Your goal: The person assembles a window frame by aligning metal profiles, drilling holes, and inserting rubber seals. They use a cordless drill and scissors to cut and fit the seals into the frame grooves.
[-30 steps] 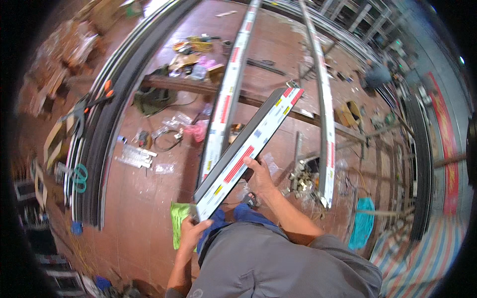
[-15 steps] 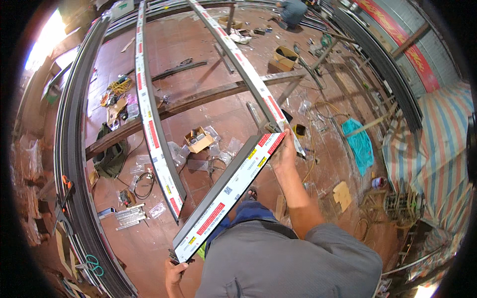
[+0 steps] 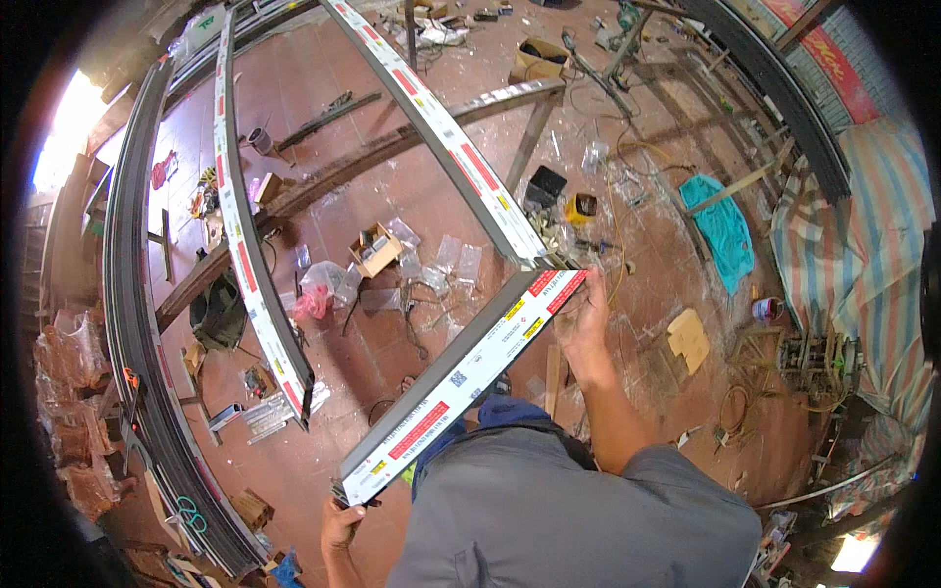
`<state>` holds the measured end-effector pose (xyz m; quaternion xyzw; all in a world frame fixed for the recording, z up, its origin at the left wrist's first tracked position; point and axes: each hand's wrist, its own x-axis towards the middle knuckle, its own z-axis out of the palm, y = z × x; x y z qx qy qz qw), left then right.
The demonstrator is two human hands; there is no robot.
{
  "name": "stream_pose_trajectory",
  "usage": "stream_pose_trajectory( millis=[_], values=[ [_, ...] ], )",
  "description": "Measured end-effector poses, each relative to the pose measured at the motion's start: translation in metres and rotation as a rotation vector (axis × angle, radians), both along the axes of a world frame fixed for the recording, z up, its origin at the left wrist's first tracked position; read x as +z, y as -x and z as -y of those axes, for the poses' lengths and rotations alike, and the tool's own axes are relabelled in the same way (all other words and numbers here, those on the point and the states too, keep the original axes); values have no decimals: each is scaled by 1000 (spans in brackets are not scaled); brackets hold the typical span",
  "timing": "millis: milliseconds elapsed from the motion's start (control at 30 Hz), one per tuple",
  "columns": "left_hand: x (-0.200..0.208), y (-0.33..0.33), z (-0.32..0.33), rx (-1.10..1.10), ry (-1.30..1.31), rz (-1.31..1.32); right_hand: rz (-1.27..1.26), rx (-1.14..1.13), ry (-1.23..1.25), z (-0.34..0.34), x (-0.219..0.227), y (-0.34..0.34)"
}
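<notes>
A short metal profile (image 3: pixel 446 387), dark grey with white and red printed film on its face, slants across in front of my body. My left hand (image 3: pixel 341 524) is closed round its lower left end. At its upper right end my right hand (image 3: pixel 585 323) grips the mitred tip, fingers partly hidden beneath. That tip lies against the near end of a long film-covered profile (image 3: pixel 446 127); whether they are joined, I cannot tell. A second long profile (image 3: pixel 245 265) runs alongside on the left, its near end apart from the short piece.
A wooden beam (image 3: pixel 343 162) carries the long profiles above the tiled floor. Below lie an open cardboard box (image 3: pixel 376 249), plastic bags and a dark bag (image 3: pixel 218 312). Dark profiles are stacked at the left (image 3: pixel 142 284). A turquoise sheet (image 3: pixel 718 230) lies at the right.
The short profile's upper right end has come up to the long right profile's near end, lining up at the corner. Both hands keep their hold. The view has shifted over the floor.
</notes>
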<state>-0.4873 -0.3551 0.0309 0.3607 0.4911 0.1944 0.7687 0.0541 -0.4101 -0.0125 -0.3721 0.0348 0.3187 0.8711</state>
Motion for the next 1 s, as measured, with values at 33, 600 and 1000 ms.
stream_pose_trajectory(
  millis=[33, 600, 1000],
  values=[
    [7, -6, 5, 29, -10, -1, -33, 55, -4, 10, -1, -2],
    [-20, 45, -49, -116, -61, -301, -207, 128, 116, 5, -25, 18],
    [-95, 21, -33, 542, 56, 425, -347, -43, 41, -11, -46, 20]
  ],
)
